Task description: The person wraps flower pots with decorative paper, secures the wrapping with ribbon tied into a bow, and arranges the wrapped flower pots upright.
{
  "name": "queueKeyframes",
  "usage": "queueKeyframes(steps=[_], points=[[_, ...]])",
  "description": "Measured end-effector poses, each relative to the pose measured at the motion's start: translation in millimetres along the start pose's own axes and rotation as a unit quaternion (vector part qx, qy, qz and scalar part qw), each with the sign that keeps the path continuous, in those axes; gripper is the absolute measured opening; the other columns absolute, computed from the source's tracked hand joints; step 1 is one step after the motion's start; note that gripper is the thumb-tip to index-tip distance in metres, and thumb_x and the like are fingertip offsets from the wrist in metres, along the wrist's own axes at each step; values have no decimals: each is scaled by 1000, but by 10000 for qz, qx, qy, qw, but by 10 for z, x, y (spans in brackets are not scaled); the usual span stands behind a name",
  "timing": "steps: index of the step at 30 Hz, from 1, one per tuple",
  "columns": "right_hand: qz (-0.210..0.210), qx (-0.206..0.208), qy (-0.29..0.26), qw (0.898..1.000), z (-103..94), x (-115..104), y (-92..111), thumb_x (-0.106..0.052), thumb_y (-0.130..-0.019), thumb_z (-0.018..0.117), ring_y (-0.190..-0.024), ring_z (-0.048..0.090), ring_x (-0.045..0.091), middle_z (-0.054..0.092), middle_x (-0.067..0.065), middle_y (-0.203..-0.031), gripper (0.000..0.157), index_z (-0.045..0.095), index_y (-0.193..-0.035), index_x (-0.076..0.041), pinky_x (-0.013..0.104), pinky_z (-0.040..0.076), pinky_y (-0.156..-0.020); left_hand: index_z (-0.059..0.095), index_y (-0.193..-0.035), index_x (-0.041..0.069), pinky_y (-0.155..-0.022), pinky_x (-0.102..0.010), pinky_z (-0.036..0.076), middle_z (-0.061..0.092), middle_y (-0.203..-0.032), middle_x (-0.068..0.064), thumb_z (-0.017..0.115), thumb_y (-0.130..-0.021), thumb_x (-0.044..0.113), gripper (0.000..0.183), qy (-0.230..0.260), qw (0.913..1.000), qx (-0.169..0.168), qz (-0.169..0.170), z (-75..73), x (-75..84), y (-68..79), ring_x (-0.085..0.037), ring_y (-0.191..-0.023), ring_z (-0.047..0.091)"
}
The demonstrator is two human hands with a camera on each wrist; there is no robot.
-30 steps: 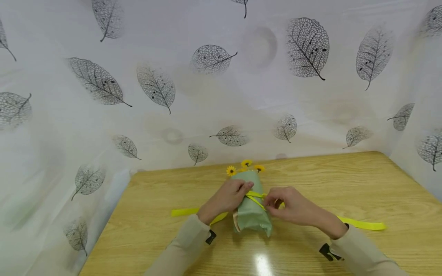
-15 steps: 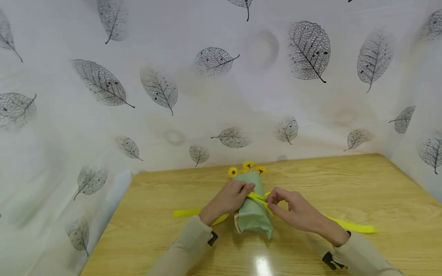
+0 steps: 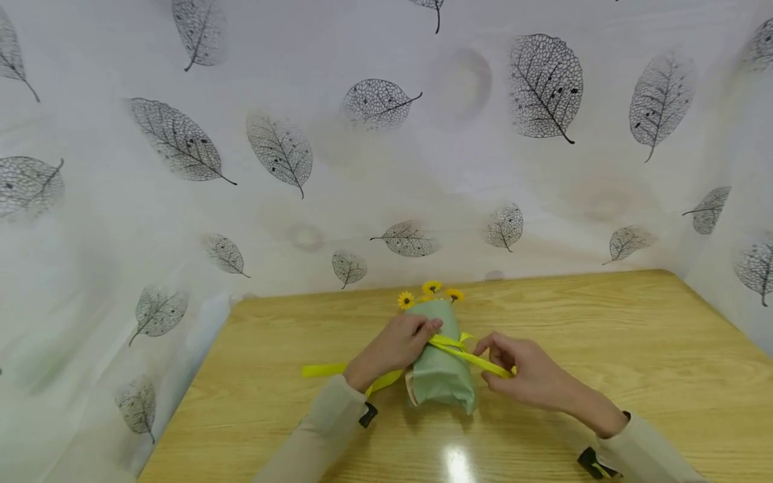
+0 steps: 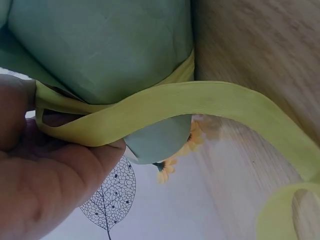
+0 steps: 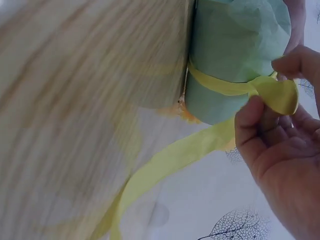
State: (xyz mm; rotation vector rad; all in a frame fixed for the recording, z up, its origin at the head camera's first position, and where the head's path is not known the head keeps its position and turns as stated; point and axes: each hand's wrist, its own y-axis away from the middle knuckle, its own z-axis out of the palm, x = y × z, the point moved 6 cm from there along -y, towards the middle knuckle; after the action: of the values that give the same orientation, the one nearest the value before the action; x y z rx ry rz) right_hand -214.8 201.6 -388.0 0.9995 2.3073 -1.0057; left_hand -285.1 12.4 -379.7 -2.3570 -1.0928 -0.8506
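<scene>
A bouquet wrapped in light green paper [image 3: 441, 389] lies on the table, its yellow flowers [image 3: 406, 300] showing past the far end. Around its middle runs a yellow ribbon [image 3: 461, 352], crossed on top. My left hand [image 3: 395, 345] lies on the wrapper's left side; in the left wrist view its thumb and fingers hold a bend of the ribbon [image 4: 160, 102] against the paper. Just right of the bouquet, my right hand [image 3: 525, 376] holds a length of ribbon drawn out from the crossing. The right wrist view shows that ribbon [image 5: 277, 95] curving between thumb and fingers.
One ribbon tail [image 3: 323, 370] stretches left across the wooden table [image 3: 272, 436]; another tail [image 5: 170, 152] hangs beneath the right hand in the right wrist view. A white sheet printed with dark leaves [image 3: 386, 174] stands behind the table and along its sides.
My right hand has moved right, away from the bouquet, drawing a ribbon strand out with it. The tail at right has pulled in out of the head view. My left hand stays on the bouquet.
</scene>
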Motion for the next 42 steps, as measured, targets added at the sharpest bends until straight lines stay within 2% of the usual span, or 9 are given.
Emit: queueKeyframes(steps=[4, 11, 18, 22, 28, 33, 36, 39, 42], points=[[160, 70, 453, 9988, -34, 55, 43, 0, -82, 78, -60, 42, -8, 62, -13, -74, 19, 74, -95, -13, 17, 40, -48, 45, -68, 16, -55, -18, 35, 36, -62, 5, 42, -112, 33, 47, -7, 10000, -70, 70, -3, -4, 5, -6, -56, 36], [509, 20, 1168, 9919, -88, 139, 117, -4, -80, 81, -65, 38, -5, 58, -13, -73, 13, 77, -86, -14, 17, 38, -52, 46, -71, 16, -59, -20, 37, 37, -66, 4, 40, -112, 38, 47, 136, 9994, -173, -268, -10, -99, 22, -9, -60, 38], [1487, -339, 1214, 9808, -160, 253, 210, -7, -82, 76, -70, 42, 1, 56, -10, -77, 10, 72, -86, -16, 20, 39, -59, 45, -70, 16, -58, -20, 37, 37, -65, 4, 39, -112, 38, 47, 183, 9995, -180, -209, -12, -107, 12, -9, -59, 37], [1807, -277, 1154, 9764, -264, 294, 268, -9, -86, 72, -71, 45, 2, 55, -7, -83, 8, 67, -86, -16, 20, 42, -59, 45, -70, 16, -58, -20, 37, 37, -65, 4, 40, -112, 37, 47, 210, 9993, -187, -233, -16, -102, 17, -10, -59, 37], [1987, 226, 521, 9784, -453, 349, 339, -6, -98, 61, -65, 49, 5, 64, 7, -101, 2, 63, -99, -6, 24, 45, -53, 45, -70, 16, -58, -20, 37, 36, -65, 4, 39, -112, 38, 47, 229, 9992, -225, -245, -15, -100, 21, -10, -59, 37], [1744, 886, -1013, 9754, -558, 368, 359, -3, -106, 48, -78, 65, 6, 67, 4, -107, 13, 60, -107, 1, 24, 59, -67, 45, -70, 16, -57, -21, 37, 36, -64, 4, 39, -112, 38, 48, 208, 9993, -206, -249, -21, -99, 25, -10, -58, 36], [1364, 950, -2602, 9511, -557, 375, 334, -1, -109, 39, -98, 70, 7, 63, -2, -107, 21, 59, -108, 0, 26, 61, -86, 45, -70, 16, -57, -21, 37, 36, -64, 4, 39, -112, 39, 48, 240, 9991, -214, -272, -18, -99, 29, -10, -58, 36], [1039, 660, -4164, 9008, -523, 355, 287, 1, -109, 29, -110, 71, 11, 62, -1, -115, 31, 59, -112, -4, 31, 59, -95, 45, -70, 15, -56, -20, 37, 36, -63, 4, 39, -112, 39, 48, 279, 9990, -242, -270, -13, -98, 30, -10, -57, 36], [963, 325, -4922, 8645, -493, 320, 233, -1, -110, 23, -117, 70, 17, 68, 1, -123, 35, 57, -115, -7, 33, 57, -100, 44, -69, 15, -56, -20, 36, 35, -62, 4, 39, -112, 38, 48, 263, 9991, -237, -218, -16, -88, 29, -10, -56, 35]])
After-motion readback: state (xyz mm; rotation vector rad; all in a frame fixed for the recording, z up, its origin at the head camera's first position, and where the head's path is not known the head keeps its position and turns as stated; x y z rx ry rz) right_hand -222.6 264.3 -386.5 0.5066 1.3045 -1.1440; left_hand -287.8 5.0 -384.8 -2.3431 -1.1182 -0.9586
